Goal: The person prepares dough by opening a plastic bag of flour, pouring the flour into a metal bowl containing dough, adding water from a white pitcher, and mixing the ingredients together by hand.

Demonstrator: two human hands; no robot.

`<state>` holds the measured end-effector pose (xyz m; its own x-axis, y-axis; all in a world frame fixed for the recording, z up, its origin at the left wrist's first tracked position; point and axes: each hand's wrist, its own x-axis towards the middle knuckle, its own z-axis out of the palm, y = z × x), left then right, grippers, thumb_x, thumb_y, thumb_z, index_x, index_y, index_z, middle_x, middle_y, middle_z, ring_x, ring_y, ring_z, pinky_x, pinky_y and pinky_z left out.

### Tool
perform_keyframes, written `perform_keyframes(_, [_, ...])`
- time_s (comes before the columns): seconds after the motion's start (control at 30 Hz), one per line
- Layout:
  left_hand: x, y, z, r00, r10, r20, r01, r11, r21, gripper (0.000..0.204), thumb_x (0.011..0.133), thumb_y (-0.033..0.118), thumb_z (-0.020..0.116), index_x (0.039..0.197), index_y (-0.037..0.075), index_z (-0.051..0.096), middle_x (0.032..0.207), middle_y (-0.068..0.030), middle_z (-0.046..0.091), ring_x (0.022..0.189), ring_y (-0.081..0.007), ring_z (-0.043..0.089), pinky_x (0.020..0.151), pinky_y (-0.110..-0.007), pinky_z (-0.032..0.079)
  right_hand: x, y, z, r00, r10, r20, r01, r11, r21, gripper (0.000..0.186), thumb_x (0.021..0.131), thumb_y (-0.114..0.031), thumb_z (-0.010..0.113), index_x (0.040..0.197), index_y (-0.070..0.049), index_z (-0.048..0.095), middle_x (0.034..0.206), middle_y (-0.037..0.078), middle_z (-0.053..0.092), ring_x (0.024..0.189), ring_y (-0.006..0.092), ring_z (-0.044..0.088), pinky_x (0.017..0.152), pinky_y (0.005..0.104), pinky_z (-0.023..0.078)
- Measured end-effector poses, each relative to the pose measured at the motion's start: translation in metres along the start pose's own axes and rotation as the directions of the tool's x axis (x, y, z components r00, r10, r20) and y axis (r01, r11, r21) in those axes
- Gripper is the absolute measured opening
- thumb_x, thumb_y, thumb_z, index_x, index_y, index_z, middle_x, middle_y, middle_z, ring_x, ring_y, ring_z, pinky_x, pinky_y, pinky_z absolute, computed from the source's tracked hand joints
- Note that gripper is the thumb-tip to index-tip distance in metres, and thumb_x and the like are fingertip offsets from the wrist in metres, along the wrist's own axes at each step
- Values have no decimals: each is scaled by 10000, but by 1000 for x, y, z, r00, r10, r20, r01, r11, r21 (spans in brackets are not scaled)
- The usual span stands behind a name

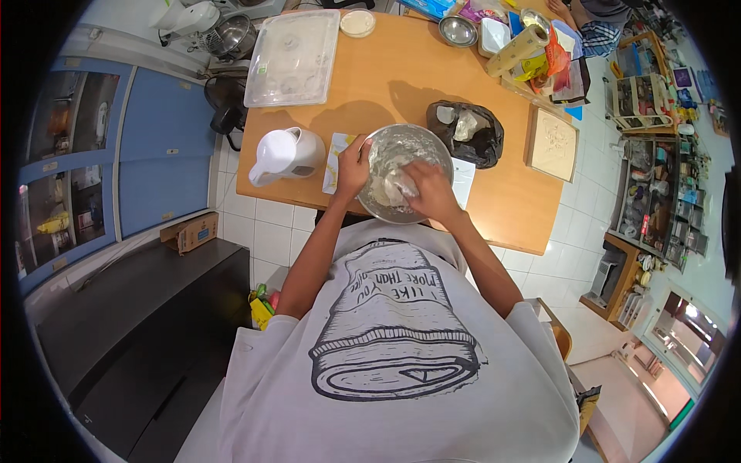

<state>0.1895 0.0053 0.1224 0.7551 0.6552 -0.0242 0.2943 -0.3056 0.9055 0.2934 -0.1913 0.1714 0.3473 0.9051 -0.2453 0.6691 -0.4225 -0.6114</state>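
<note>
A steel mixing bowl (372, 202) stands at the table's near edge, its inner wall smeared with flour and bits of dough. My left hand (354, 166) grips the bowl's left rim, fingers closed over it. Inside the bowl, my right hand (424, 189) presses with curled fingers on a pale, floury lump of dough (394, 187). Some of its fingertips are hidden by the dough and slightly blurred. A white sheet with yellow marks (332, 170) lies partly under the bowl on the left.
On the wooden table (378, 69), a white pitcher (287, 157) stands left and a black plastic bag (486, 148) lies right. Farther out are a clear lidded box (293, 58), a square tray (553, 144) and a small metal bowl (458, 32). Another person (602, 35) is at the far right.
</note>
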Motion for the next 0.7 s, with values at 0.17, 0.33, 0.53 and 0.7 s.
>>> perform_keyframes(0.17, [3,0,5,998,58,-33,-58,998,4,235,1083,213,552,1122,4,653,849,-265,639,765,-452,627,690,-441,496,38,19,25,1000,-14,8,14,999,30,781,765,-249,858,1434,-26,524,1528,261,440,1410,456,449,1152,566,399])
perform_keyframes(0.33, [4,-7,7,991,121,-64,-121,993,2,221,1076,206,568,1140,13,654,842,-264,639,739,-442,622,673,-441,491,51,-6,30,983,96,155,-70,984,-161,896,716,-268,890,1446,2,447,1490,320,396,1397,500,423,1157,589,382])
perform_keyframes(0.53, [0,0,-2,995,-82,53,80,996,44,291,1099,247,551,1189,-2,671,905,-207,706,766,-230,640,741,-360,515,41,-6,18,993,-28,112,53,974,-222,934,699,-221,866,1460,12,377,1476,333,440,1370,491,456,1074,592,453])
perform_keyframes(0.7, [0,-5,-1,998,-41,47,41,999,3,289,1101,245,551,1190,-3,669,874,-192,702,725,-202,600,711,-350,509,44,9,0,944,-13,330,-21,995,98,903,698,-238,892,1396,55,401,1251,331,606,1262,455,573,1095,447,465])
